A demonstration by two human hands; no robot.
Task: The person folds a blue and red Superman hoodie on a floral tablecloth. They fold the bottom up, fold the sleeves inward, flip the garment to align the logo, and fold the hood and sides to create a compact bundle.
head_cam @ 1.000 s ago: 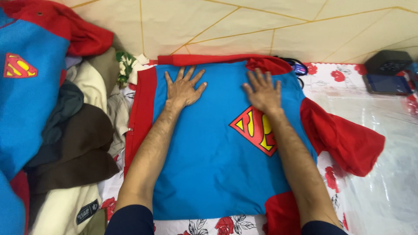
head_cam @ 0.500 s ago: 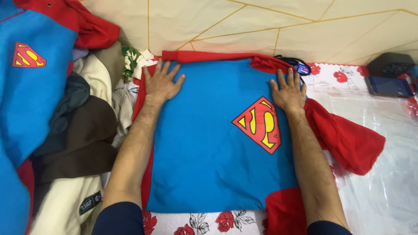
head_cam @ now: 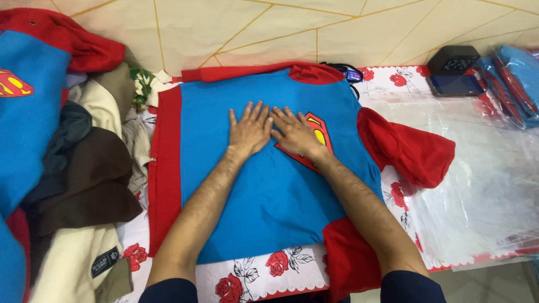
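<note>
A blue T-shirt [head_cam: 264, 196] with red sleeves and a red-and-yellow chest emblem lies flat on a rose-patterned cloth [head_cam: 258, 272]. My left hand [head_cam: 249, 130] rests palm down at the shirt's middle, fingers spread. My right hand [head_cam: 295, 132] lies flat beside it, touching it, and covers part of the emblem. One red sleeve [head_cam: 407, 146] sticks out to the right; a red band [head_cam: 165, 168] runs along the shirt's left edge.
A heap of clothes [head_cam: 73, 179] lies at the left, with another blue and red shirt [head_cam: 28, 101] on top. Clear plastic bags [head_cam: 483, 179] cover the right side. A phone [head_cam: 455, 84] and a dark box [head_cam: 453, 57] sit at the back right, by packed blue garments [head_cam: 516, 78].
My hands have slid inward from the shirt's two upper corners and now meet at its middle. The view has shifted slightly.
</note>
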